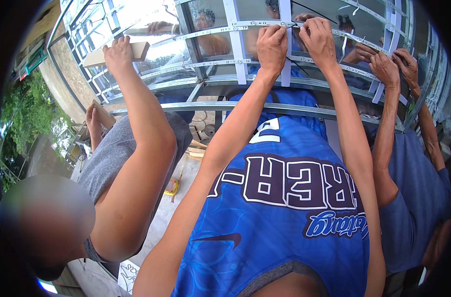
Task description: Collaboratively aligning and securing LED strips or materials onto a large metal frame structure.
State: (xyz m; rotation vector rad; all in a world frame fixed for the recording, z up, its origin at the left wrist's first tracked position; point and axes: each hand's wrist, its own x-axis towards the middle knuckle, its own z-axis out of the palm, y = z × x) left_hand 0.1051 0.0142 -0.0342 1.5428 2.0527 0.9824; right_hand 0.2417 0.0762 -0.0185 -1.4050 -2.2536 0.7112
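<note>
My left hand (272, 49) and my right hand (317, 42) meet at the top middle, fingers pinched close together. Between them is a thin black cable tie (293, 24), where a white LED strip (257, 24) crosses an upright white slat (285, 12). Both hands appear to grip the tie's ends, though the fingertips partly cover it. Another black tie (298, 64) sticks out below my left hand, and a further long one (314, 11) slants above my right hand. The strips run across a metal frame over a shiny reflective panel (218, 44).
On the left, a person's hand (119, 54) holds a beige block (141, 51) against the frame. On the right, another person's hands (386, 67) work at a strip. A metal rail (210, 106) crosses in front of me. A yellow tape measure (172, 186) lies below.
</note>
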